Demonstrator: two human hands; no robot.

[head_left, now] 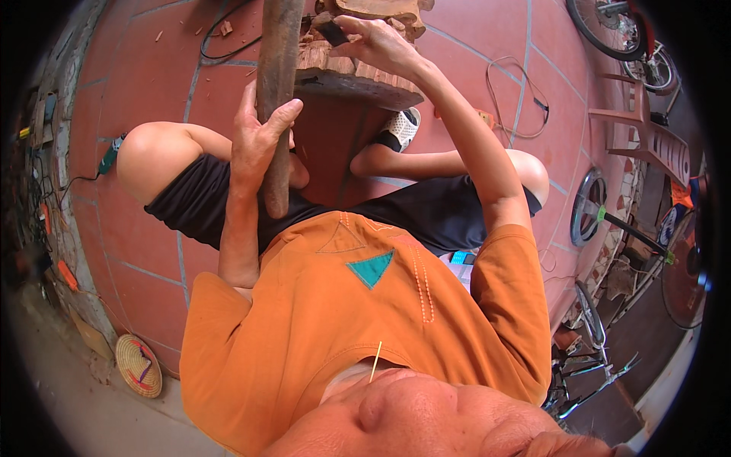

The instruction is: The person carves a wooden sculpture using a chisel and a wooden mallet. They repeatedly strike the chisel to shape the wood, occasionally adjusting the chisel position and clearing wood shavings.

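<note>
My left hand (257, 141) is closed round a long, thick wooden club (280, 53), which stands nearly upright in the picture, its rounded end over my lap. At the top centre is a carved block of brown wood (358, 72) with a rough, ridged edge. Beside its upper part, my right hand (379, 47) pinches a small dark, flat-faced piece (332, 33) between thumb and fingers. Its far end lies against the carving, and I cannot make out its kind. The club hides part of the carving's left side.
I sit on a red tiled floor (145, 228) strewn with wood chips. A green power tool (111, 154) lies left of my knee. A thin cable loop (525, 95), a plastic chair (647, 133) and a wheel (588, 206) are at right. A straw hat (138, 365) lies lower left.
</note>
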